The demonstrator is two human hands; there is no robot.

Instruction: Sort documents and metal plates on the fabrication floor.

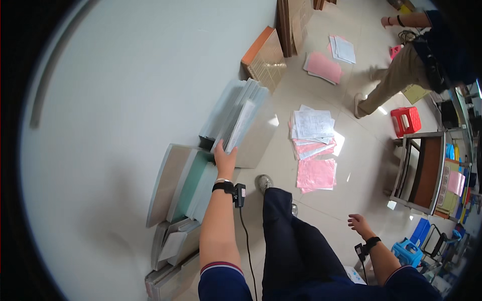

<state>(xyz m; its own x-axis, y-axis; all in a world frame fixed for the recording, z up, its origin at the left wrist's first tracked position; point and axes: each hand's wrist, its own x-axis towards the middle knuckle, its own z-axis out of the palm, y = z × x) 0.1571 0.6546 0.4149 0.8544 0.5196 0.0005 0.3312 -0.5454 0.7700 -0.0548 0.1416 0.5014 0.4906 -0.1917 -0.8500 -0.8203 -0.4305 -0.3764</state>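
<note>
My left hand [225, 159] reaches forward to a row of pale flat panels [232, 103] leaning against the wall. Its thumb and fingers are closed on the near end of a narrow white panel [242, 124], one side each. Part of the fingers is hidden behind that edge. My right hand [359, 225] hangs above the floor at the right with its fingers apart, holding nothing. Nearer along the wall stand more grey and green panels [188, 183], just left of my left forearm.
Piles of white papers [314, 124] and pink sheets [316, 174] lie on the tiled floor ahead. Cardboard pieces [266, 60] lean farther along the wall. A red stool [405, 121], a framed cart [424, 173] and a blue stool [406, 252] stand right. Another person [401, 75] walks at the far right.
</note>
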